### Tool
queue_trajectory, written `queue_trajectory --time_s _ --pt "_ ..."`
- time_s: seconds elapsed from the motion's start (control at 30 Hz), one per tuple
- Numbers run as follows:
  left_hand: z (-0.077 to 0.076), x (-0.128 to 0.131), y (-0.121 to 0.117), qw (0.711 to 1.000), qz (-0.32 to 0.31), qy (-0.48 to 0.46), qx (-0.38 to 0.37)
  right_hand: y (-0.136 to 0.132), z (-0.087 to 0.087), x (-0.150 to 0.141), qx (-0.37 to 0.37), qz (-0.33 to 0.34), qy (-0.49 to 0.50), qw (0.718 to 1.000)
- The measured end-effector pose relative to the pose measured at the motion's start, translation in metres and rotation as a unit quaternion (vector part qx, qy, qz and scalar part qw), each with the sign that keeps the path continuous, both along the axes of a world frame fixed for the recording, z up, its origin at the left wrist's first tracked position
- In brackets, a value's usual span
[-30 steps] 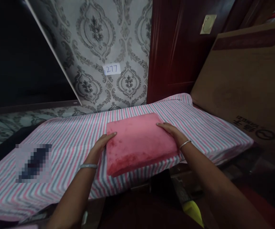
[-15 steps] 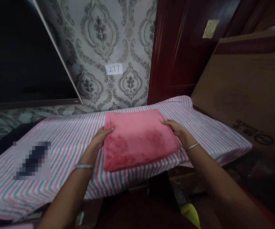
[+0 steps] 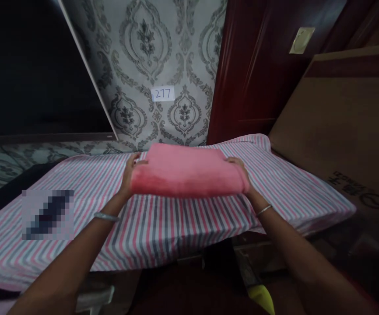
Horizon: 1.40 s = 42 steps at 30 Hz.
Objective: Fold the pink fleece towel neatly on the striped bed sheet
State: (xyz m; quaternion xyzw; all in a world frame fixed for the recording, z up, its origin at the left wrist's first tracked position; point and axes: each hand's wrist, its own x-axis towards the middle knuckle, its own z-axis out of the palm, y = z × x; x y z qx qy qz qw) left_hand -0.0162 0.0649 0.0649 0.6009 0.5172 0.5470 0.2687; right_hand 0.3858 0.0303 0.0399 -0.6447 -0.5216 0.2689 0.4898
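Observation:
A folded pink plush cloth point(image 3: 187, 170), soft and fuzzy with darker red patches along its near side, is held between my two hands. My left hand point(image 3: 133, 168) grips its left edge, thumb on top and the other fingers mostly hidden. On the opposite edge my right hand point(image 3: 240, 170) is closed in the same way, its fingers partly out of sight. The near edge of the bundle looks raised off the striped tablecloth point(image 3: 176, 223); whether the far edge still touches is unclear.
A dark screen point(image 3: 38, 70) stands at the back left. Behind the table are patterned wallpaper with a "277" label point(image 3: 163, 93) and a dark red wooden panel point(image 3: 251, 74). A large cardboard box point(image 3: 347, 118) rises at the right. A blurred-out patch point(image 3: 47, 214) covers something at left.
Both hands have moved farther from me, taking the folded plush cloth toward the wall. Its near edge has come up, so more of the striped tablecloth shows in front.

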Motion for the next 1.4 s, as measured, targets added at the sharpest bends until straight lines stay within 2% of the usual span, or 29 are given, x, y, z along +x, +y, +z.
queue_trajectory --time_s 0.07,0.13,0.23,0.33,0.43,0.5,0.6,0.67,0.73,0.83,0.9,1.0,1.13,1.27,1.33,1.4 --pt "-0.028 -0.006 -0.018 0.998 -0.008 0.023 -0.050 -0.020 -0.035 -0.006 0.065 0.032 -0.024 0.997" --pt "-0.050 -0.014 -0.035 0.993 -0.032 0.065 -0.095 -0.041 -0.063 -0.010 0.092 0.048 -0.031 0.994" --pt "-0.067 -0.027 -0.048 0.984 -0.081 0.131 -0.089 -0.061 -0.079 -0.010 0.096 0.064 -0.040 0.992" --pt "-0.069 -0.032 -0.047 0.988 -0.075 0.111 -0.071 -0.064 -0.075 -0.004 0.074 0.050 -0.016 0.996" --pt "-0.063 -0.028 -0.044 0.992 -0.014 -0.003 -0.129 -0.059 -0.070 0.001 -0.006 0.034 0.066 0.997" --pt "-0.060 -0.025 -0.047 0.984 -0.002 -0.068 -0.166 -0.055 -0.071 0.003 -0.041 0.034 0.078 0.995" --pt "-0.057 -0.023 -0.060 0.983 -0.013 -0.090 -0.161 -0.049 -0.073 0.004 -0.050 0.019 0.000 0.999" --pt "-0.058 -0.024 -0.075 0.984 -0.018 -0.085 -0.153 -0.047 -0.071 0.003 -0.030 0.007 -0.071 0.997" --pt "-0.060 -0.023 -0.092 0.987 -0.013 -0.077 -0.141 -0.046 -0.062 -0.002 0.031 0.015 -0.142 0.989" --pt "-0.065 -0.018 -0.112 0.991 0.017 -0.059 -0.121 -0.048 -0.046 -0.019 0.130 0.063 -0.226 0.963" --pt "-0.070 -0.012 -0.119 0.991 0.047 -0.042 -0.119 -0.050 -0.040 -0.034 0.148 0.094 -0.260 0.950" --pt "-0.079 -0.007 -0.120 0.992 0.063 -0.015 -0.111 -0.054 -0.046 -0.058 0.102 0.123 -0.298 0.941" --pt "-0.089 -0.010 -0.114 0.994 0.036 0.013 -0.100 -0.058 -0.063 -0.079 0.023 0.124 -0.327 0.937" --pt "-0.094 -0.017 -0.108 0.991 0.018 -0.014 -0.132 -0.057 -0.062 -0.078 0.020 0.135 -0.311 0.941" --pt "-0.093 -0.021 -0.106 0.985 0.000 -0.050 -0.166 -0.054 -0.056 -0.068 0.021 0.144 -0.257 0.955" --pt "-0.087 -0.025 -0.103 0.986 0.020 -0.041 -0.163 -0.052 -0.047 -0.052 0.036 0.112 -0.173 0.978"
